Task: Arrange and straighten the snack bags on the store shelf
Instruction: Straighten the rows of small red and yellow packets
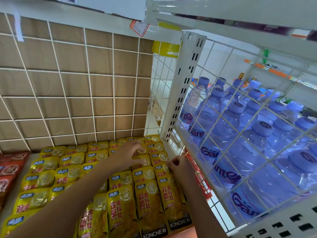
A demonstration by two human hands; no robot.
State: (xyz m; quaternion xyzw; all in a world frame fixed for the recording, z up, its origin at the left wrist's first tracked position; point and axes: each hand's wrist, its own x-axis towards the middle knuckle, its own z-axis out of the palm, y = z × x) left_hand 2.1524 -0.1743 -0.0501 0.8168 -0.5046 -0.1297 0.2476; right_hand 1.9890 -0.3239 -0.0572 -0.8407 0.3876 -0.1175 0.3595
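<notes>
Shelf (15,194) with wire back panel (68,83) fills my view; water bottles (240,152) caged off at right. Yellow snack bags (120,203) cover shelf in overlapping columns, red bags (10,169) far left.

I judge job well along: most columns sit in rows, some left ones slightly tilted; far-right rows under hands look unfinished.

Left hand (132,152) on far bags, fingers bent, grip unclear to me. Right hand (180,166) pinches bag top in rightmost column.

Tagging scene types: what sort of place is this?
Most likely a small grocery or convenience store: rows of identical yellow snack bags, a price tag on the shelf edge above, bottled water packed in the next bay.
</notes>
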